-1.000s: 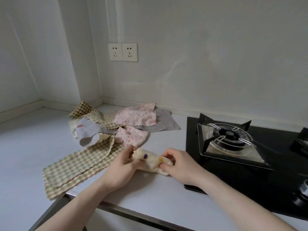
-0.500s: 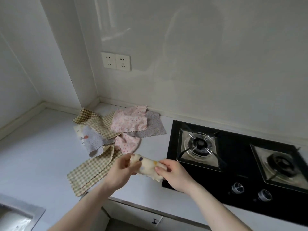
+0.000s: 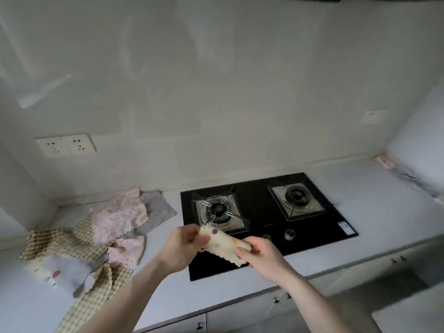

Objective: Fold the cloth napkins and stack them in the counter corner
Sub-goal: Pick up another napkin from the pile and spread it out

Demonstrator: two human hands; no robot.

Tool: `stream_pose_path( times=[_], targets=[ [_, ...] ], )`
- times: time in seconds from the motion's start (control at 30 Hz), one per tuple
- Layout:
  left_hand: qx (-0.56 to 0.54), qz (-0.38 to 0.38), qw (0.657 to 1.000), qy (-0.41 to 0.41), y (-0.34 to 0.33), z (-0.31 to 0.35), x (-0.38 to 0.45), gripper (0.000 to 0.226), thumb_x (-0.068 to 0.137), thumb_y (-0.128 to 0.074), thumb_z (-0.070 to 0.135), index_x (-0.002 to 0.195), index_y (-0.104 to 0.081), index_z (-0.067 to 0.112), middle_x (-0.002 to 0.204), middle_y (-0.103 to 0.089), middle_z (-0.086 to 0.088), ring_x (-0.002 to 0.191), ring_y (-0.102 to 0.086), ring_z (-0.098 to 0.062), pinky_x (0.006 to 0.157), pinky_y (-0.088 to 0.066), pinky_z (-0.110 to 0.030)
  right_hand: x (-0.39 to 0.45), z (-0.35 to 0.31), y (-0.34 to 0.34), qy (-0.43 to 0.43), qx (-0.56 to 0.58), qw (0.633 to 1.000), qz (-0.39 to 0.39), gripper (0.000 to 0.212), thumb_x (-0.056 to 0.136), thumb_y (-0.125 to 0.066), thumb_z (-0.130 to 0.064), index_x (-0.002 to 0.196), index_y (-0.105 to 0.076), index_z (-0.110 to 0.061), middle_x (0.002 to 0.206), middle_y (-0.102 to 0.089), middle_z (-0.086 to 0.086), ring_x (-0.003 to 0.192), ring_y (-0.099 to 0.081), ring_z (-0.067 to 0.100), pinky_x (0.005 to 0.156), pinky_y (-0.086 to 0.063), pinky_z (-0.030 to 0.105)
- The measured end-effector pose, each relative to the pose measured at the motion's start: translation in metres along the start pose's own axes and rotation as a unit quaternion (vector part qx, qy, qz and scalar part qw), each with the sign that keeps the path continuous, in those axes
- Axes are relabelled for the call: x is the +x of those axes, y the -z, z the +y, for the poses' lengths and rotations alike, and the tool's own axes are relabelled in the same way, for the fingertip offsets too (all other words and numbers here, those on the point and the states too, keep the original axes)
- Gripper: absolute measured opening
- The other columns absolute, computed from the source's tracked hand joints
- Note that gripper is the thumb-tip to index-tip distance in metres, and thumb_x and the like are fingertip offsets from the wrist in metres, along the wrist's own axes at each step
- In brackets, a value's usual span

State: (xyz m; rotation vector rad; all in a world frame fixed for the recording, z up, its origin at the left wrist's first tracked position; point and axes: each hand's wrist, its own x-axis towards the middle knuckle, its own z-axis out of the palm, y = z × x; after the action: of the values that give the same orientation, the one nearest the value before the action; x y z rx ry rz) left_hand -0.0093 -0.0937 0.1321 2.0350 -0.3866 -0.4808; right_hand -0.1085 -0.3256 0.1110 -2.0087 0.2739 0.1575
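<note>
the fingers of the left hand [image 3: 179, 246] are curled round one end of a folded cream napkin [image 3: 224, 243] with coloured dots, thumb on top pinching it. the right hand [image 3: 258, 255] pinches the other end, fingers bent over the scalloped edge. the napkin hangs in the air between the two hands, tilted down toward the right, clear of any surface, over the near left part of the black gas hob [image 3: 264, 222].

behind it the hob's left burner [image 3: 218, 210] stands close, the right burner [image 3: 296, 197] farther off, and two knobs [image 3: 289, 234] sit near the hob's front edge, just beyond the right hand.

to the left, on the pale counter [image 3: 374, 212], lies a loose heap of unfolded cloths: a pink floral napkin [image 3: 117, 217] on top, a grey napkin [image 3: 158, 207] under it reaching nearly to the hob's left edge, a checked cloth [image 3: 72, 243] spreading toward the counter's front edge and trailing over it, and a pale bluish napkin [image 3: 69, 275] low in the heap.

right of the hob the counter runs bare to the far right corner, where something pinkish [image 3: 384, 162] lies against the wall, too blurred to name. a double wall socket [image 3: 66, 145] sits above the heap.
</note>
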Motion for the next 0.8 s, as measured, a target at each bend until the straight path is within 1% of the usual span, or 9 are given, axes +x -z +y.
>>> stream_pose_path(
  times=[0.1, 0.17, 0.23, 0.33, 0.43, 0.53, 0.67, 0.73, 0.8],
  targets=[
    [0.011, -0.043, 0.998, -0.036, -0.021, 0.033, 0.02, 0.026, 0.1, -0.064, 0.027, 0.092, -0.068, 0.003, 0.071, -0.071, 0.001, 0.059, -0.063, -0.002, 0.059, -0.047, -0.015, -0.017, 0.006, 0.035, -0.02, 0.017, 0.998, 0.06, 0.017, 0.093, -0.069, -0.044, 0.104, -0.071, -0.031, 0.094, -0.075, -0.01, 0.087, -0.07, 0.002, 0.074, -0.052, 0.022],
    [0.027, -0.07, 0.995, -0.06, -0.04, 0.051, 0.036, 0.025, 0.1, -0.064, 0.034, 0.092, -0.07, 0.011, 0.075, -0.073, 0.003, 0.062, -0.066, -0.006, 0.062, -0.051, -0.019, -0.028, 0.014, 0.056, -0.032, 0.031, 0.994, 0.097, 0.021, 0.093, -0.069, -0.046, 0.106, -0.07, -0.03, 0.096, -0.075, -0.01, 0.088, -0.069, 0.002, 0.073, -0.051, 0.02],
    [0.038, -0.098, 0.991, -0.078, -0.062, 0.068, 0.05, 0.023, 0.099, -0.064, 0.037, 0.093, -0.071, 0.016, 0.081, -0.074, 0.002, 0.067, -0.07, -0.01, 0.064, -0.055, -0.022, -0.041, 0.025, 0.075, -0.045, 0.04, 0.99, 0.13, 0.018, 0.094, -0.068, -0.042, 0.104, -0.07, -0.027, 0.091, -0.073, -0.012, 0.08, -0.066, -0.003, 0.068, -0.048, 0.016],
    [0.078, -0.126, 0.983, -0.107, -0.099, 0.097, 0.07, 0.03, 0.099, -0.062, 0.04, 0.09, -0.07, 0.013, 0.074, -0.073, 0.002, 0.061, -0.067, -0.007, 0.062, -0.052, -0.019, -0.059, 0.041, 0.106, -0.065, 0.057, 0.982, 0.166, 0.014, 0.096, -0.068, -0.039, 0.103, -0.07, -0.027, 0.085, -0.07, -0.014, 0.074, -0.062, -0.003, 0.064, -0.045, 0.014],
    [0.111, -0.15, 0.974, -0.131, -0.139, 0.129, 0.087, 0.036, 0.1, -0.061, 0.04, 0.081, -0.065, 0.01, 0.064, -0.065, 0.002, 0.056, -0.059, -0.006, 0.061, -0.048, -0.019, -0.073, 0.059, 0.146, -0.077, 0.071, 0.975, 0.197, 0.013, 0.096, -0.068, -0.038, 0.105, -0.072, -0.029, 0.09, -0.073, -0.012, 0.084, -0.067, 0.003, 0.069, -0.049, 0.017],
    [0.126, -0.166, 0.969, -0.134, -0.188, 0.16, 0.106, 0.037, 0.1, -0.061, 0.042, 0.074, -0.063, 0.016, 0.061, -0.063, 0.005, 0.054, -0.057, -0.002, 0.057, -0.046, -0.016, -0.083, 0.088, 0.191, -0.08, 0.065, 0.968, 0.229, 0.013, 0.096, -0.067, -0.039, 0.099, -0.074, -0.028, 0.088, -0.073, -0.005, 0.08, -0.067, 0.013, 0.068, -0.05, 0.023],
    [0.135, -0.209, 0.96, -0.124, -0.272, 0.202, 0.13, 0.036, 0.099, -0.059, 0.047, 0.081, -0.066, 0.016, 0.067, -0.066, 0.004, 0.058, -0.06, -0.003, 0.064, -0.05, -0.021, -0.1, 0.144, 0.259, -0.097, 0.062, 0.958, 0.261, 0.015, 0.097, -0.067, -0.031, 0.09, -0.073, -0.019, 0.079, -0.071, -0.001, 0.072, -0.065, 0.014, 0.067, -0.051, 0.028],
    [0.136, -0.231, 0.955, -0.122, -0.316, 0.223, 0.139, 0.037, 0.098, -0.058, 0.05, 0.084, -0.068, 0.018, 0.071, -0.069, 0.005, 0.064, -0.063, -0.006, 0.07, -0.055, -0.028, -0.11, 0.175, 0.295, -0.115, 0.104, 0.949, 0.274, 0.013, 0.096, -0.067, -0.022, 0.09, -0.074, -0.013, 0.076, -0.069, 0.005, 0.071, -0.062, 0.016, 0.066, -0.049, 0.03],
    [0.156, -0.225, 0.952, -0.135, -0.356, 0.242, 0.146, 0.041, 0.097, -0.055, 0.058, 0.085, -0.069, 0.021, 0.076, -0.07, 0.007, 0.073, -0.066, -0.01, 0.078, -0.056, -0.035, -0.119, 0.202, 0.333, -0.145, 0.162, 0.933, 0.286, 0.009, 0.096, -0.068, -0.015, 0.094, -0.076, -0.011, 0.073, -0.067, 0.005, 0.072, -0.06, 0.017, 0.064, -0.047, 0.029]
  ],
)
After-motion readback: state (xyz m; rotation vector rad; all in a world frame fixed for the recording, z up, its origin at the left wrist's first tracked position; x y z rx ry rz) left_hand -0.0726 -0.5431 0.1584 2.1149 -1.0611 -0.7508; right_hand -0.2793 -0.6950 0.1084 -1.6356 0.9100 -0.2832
